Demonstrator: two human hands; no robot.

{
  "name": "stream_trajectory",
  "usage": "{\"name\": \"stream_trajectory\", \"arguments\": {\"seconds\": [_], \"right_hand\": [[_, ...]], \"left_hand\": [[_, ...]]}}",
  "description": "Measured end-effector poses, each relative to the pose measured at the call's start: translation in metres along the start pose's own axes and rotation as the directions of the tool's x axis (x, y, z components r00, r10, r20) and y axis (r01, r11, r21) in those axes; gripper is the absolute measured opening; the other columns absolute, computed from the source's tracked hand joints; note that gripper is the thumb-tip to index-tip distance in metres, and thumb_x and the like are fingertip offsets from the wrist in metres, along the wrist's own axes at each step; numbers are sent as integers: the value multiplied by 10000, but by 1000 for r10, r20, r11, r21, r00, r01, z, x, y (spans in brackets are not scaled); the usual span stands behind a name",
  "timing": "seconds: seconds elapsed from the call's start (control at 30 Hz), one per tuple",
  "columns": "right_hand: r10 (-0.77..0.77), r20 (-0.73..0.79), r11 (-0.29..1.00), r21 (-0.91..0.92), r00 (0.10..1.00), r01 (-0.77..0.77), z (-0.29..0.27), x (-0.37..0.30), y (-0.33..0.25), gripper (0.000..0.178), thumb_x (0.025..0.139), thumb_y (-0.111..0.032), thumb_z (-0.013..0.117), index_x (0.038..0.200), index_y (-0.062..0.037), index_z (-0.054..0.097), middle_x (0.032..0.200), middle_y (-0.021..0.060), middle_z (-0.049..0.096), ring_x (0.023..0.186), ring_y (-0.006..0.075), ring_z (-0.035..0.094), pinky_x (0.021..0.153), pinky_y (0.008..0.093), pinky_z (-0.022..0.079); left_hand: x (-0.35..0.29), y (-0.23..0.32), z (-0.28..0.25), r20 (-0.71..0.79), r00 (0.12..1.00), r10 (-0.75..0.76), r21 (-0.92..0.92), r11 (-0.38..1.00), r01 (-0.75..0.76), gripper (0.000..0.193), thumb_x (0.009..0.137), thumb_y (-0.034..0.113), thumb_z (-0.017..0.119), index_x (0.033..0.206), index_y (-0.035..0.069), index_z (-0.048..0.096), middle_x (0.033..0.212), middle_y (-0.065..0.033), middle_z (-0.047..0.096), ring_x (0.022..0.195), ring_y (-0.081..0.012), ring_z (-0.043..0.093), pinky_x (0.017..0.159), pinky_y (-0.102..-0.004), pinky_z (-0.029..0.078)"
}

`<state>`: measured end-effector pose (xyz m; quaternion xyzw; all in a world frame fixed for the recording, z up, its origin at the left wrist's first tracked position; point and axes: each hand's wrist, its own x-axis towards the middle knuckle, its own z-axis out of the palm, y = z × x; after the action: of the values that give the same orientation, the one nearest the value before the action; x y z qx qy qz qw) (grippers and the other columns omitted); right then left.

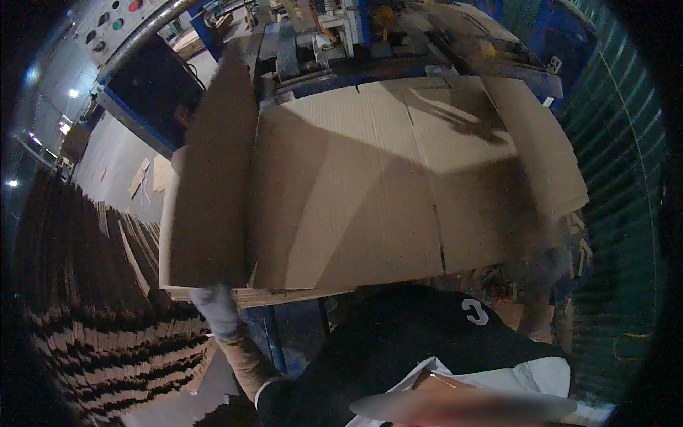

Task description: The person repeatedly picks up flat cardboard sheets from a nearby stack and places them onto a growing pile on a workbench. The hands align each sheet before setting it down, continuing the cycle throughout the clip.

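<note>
A large flat corrugated cardboard sheet (370, 185) lies on a stack in front of me, its left flap (210, 178) folded up. My left hand (217, 309), in a light grey glove, grips the near edge of that flap from below. My right hand (542, 274) is a dark blur at the sheet's near right corner. Its grip is not readable.
A tall pile of cardboard sheets (92, 320) stands at my left. A machine with blue framing (320, 43) sits behind the sheet. A control panel with round buttons (107, 21) is at the top left. A green ribbed wall (619, 185) closes the right side.
</note>
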<state>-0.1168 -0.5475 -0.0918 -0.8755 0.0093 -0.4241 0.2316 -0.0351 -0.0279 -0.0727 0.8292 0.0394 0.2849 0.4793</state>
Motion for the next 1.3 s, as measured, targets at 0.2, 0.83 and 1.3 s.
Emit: {"name": "stream_trajectory", "arguments": {"seconds": [0.2, 0.83, 1.3], "right_hand": [[-389, 651, 912, 174, 652, 371, 33, 0, 1, 361, 696, -42, 672, 1052, -90, 632, 1120, 131, 635, 1067, 388, 576, 930, 484, 428], [-301, 699, 916, 23, 649, 401, 169, 149, 89, 706, 753, -560, 639, 1259, -76, 556, 1329, 174, 507, 1228, 376, 459, 1036, 463, 352], [310, 296, 929, -296, 903, -222, 95, 94, 118, 444, 879, -323, 583, 1259, -102, 517, 1202, 160, 579, 1067, 342, 579, 859, 429, 497]], "left_hand": [[-16, -2, 61, 724, 583, 369, 225, 672, -706, 566, 742, 82, 601, 1301, 65, 515, 1372, -154, 488, 1264, -366, 448, 1062, -504, 335], [126, -49, 185, 547, 584, 600, 168, 605, -778, 608, 806, 106, 600, 1387, 134, 426, 1440, -123, 411, 1329, -362, 368, 1101, -520, 263], [103, -60, 116, -97, 952, 291, 755, 645, -120, 790, 856, 516, 618, 1344, -69, 407, 1329, -283, 466, 1194, -402, 489, 1004, -460, 411]]}}
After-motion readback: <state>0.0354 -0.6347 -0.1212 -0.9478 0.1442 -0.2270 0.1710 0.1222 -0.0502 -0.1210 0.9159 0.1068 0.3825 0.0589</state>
